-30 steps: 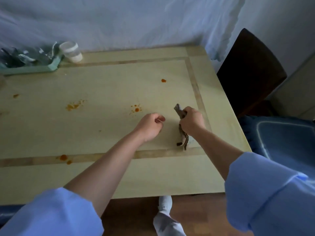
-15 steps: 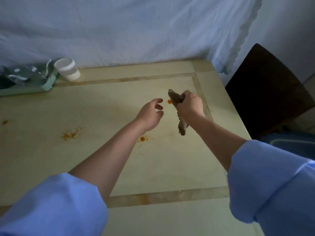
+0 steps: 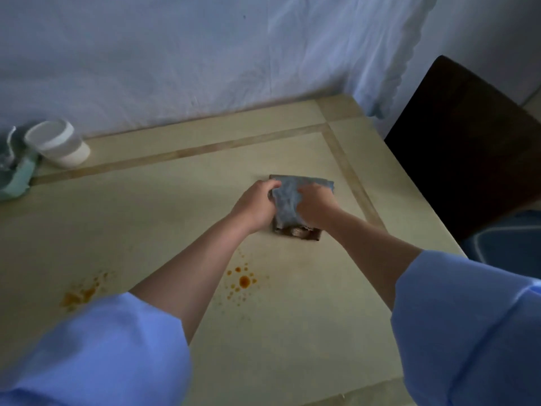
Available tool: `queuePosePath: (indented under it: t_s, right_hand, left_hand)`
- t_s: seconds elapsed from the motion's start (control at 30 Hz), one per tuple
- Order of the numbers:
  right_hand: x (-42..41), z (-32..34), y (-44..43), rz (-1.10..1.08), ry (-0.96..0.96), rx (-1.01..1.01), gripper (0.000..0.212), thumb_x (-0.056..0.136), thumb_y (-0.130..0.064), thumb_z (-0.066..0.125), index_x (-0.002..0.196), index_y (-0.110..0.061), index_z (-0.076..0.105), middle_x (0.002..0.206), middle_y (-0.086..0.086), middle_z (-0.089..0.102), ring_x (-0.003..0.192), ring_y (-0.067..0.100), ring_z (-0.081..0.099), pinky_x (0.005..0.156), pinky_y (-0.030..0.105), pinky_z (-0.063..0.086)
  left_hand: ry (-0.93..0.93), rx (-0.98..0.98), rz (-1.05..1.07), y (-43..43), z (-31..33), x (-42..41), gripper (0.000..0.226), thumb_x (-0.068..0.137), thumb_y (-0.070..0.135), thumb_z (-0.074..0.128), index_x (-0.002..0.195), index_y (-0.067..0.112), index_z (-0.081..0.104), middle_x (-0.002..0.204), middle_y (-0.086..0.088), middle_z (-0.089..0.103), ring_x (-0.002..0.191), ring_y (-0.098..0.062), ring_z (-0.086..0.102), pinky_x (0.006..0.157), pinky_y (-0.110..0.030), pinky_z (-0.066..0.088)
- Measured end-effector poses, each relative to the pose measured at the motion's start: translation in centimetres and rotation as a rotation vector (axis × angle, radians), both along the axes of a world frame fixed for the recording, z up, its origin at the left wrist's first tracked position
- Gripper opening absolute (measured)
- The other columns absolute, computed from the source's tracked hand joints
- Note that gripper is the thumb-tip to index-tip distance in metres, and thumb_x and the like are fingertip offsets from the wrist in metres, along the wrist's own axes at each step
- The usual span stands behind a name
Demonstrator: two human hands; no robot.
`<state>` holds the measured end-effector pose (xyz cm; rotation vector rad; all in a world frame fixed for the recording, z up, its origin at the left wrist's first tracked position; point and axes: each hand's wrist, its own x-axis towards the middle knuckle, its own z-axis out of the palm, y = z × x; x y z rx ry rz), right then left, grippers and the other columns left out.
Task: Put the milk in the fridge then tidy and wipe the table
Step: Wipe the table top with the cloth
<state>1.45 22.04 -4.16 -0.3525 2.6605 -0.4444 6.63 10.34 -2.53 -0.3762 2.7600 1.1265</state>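
Note:
A grey-blue cloth (image 3: pixel 288 200) with a brown underside lies spread on the pale wooden table (image 3: pixel 146 218), toward its far right. My left hand (image 3: pixel 256 203) grips the cloth's left edge. My right hand (image 3: pixel 314 205) holds its right part, fingers curled into the fabric. Orange sauce spots (image 3: pixel 243 281) mark the table nearer to me, with a second orange smear (image 3: pixel 80 295) further left. No milk is in view.
A white lidded cup (image 3: pixel 57 143) stands at the far left by a mint-green tray (image 3: pixel 16 180) holding clear wrapping. A pale blue sheet (image 3: pixel 205 54) hangs behind the table. A dark chair (image 3: pixel 465 142) stands off the right edge.
The cloth hung bunched from my right hand above the table; now it lies unfolded on the surface with both hands on it. The view has moved closer to the far right corner.

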Motion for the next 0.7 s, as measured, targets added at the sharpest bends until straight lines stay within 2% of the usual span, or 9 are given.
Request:
queuePosePath:
  t_s: [0.03, 0.1, 0.17, 0.27, 0.43, 0.6, 0.7]
  right_hand:
    - [0.2, -0.7, 0.0, 0.058, -0.016, 0.031, 0.043, 0.100, -0.013, 0.036, 0.142, -0.005, 0.039, 0.155, 0.013, 0.025, 0.142, 0.029, 0.029, 0.108, 0.036, 0.034]
    - [0.2, -2.3, -0.4, 0.100, -0.111, 0.003, 0.050, 0.101, -0.021, 0.036, 0.149, -0.011, 0.025, 0.158, 0.010, 0.017, 0.146, 0.030, 0.016, 0.116, 0.038, 0.019]
    - [0.0, -3.7, -1.1, 0.156, -0.107, -0.012, 0.057, 0.101, -0.033, 0.035, 0.152, -0.021, 0.013, 0.160, 0.005, 0.009, 0.147, 0.033, 0.003, 0.118, 0.043, 0.009]
    - [-1.3, -5.8, -2.9, 0.102, -0.113, 0.026, 0.059, 0.100, -0.041, 0.032, 0.152, -0.032, 0.006, 0.161, -0.003, -0.003, 0.148, 0.032, -0.011, 0.118, 0.050, 0.001]
    - [-3.7, -6.9, -5.0, 0.049, -0.072, 0.049, 0.054, 0.101, -0.036, 0.020, 0.152, -0.030, 0.005, 0.161, -0.008, -0.009, 0.147, 0.028, -0.015, 0.116, 0.055, -0.006]
    - [-1.9, -6.9, -4.9, 0.137, -0.096, 0.029, 0.051, 0.102, -0.033, 0.018, 0.152, -0.031, 0.008, 0.161, -0.011, -0.007, 0.148, 0.026, -0.015, 0.115, 0.057, -0.009]
    - [-2.8, -6.8, -4.3, 0.171, -0.083, 0.042, 0.048, 0.103, -0.033, 0.015, 0.151, -0.036, 0.009, 0.161, -0.013, -0.005, 0.148, 0.025, -0.013, 0.115, 0.056, -0.007]
  left_hand:
    - [-0.009, -0.020, 0.001, -0.3, -0.7, -0.3, 0.043, 0.093, 0.004, 0.041, 0.135, 0.012, 0.050, 0.142, -0.010, 0.047, 0.130, -0.025, 0.046, 0.102, -0.024, 0.035]
    - [-0.020, -0.043, 0.004, -0.9, -2.2, -0.6, 0.043, 0.094, 0.004, 0.039, 0.134, 0.013, 0.050, 0.143, -0.009, 0.046, 0.130, -0.024, 0.045, 0.103, -0.026, 0.035]
    - [-0.036, -0.079, 0.001, -1.7, -3.4, -0.5, 0.043, 0.094, 0.006, 0.041, 0.135, 0.015, 0.049, 0.143, -0.008, 0.046, 0.130, -0.024, 0.046, 0.105, -0.028, 0.035]
    - [-0.080, -0.198, -0.001, -4.1, -5.2, -0.5, 0.048, 0.091, 0.008, 0.046, 0.138, 0.015, 0.044, 0.146, -0.008, 0.042, 0.132, -0.025, 0.043, 0.109, -0.034, 0.036]
    - [-0.212, -0.427, 0.002, -7.9, -7.0, 0.2, 0.055, 0.090, 0.018, 0.051, 0.142, 0.013, 0.033, 0.151, -0.009, 0.029, 0.140, -0.025, 0.028, 0.112, -0.040, 0.030]
    - [-0.239, -0.396, 0.017, -8.6, -6.8, 0.2, 0.055, 0.087, 0.019, 0.055, 0.139, 0.012, 0.039, 0.146, -0.008, 0.037, 0.137, -0.024, 0.034, 0.109, -0.040, 0.035]
    - [-0.250, -0.392, 0.005, -8.9, -6.6, -0.2, 0.063, 0.087, 0.023, 0.059, 0.144, 0.015, 0.033, 0.148, -0.006, 0.037, 0.136, -0.024, 0.037, 0.108, -0.039, 0.036]
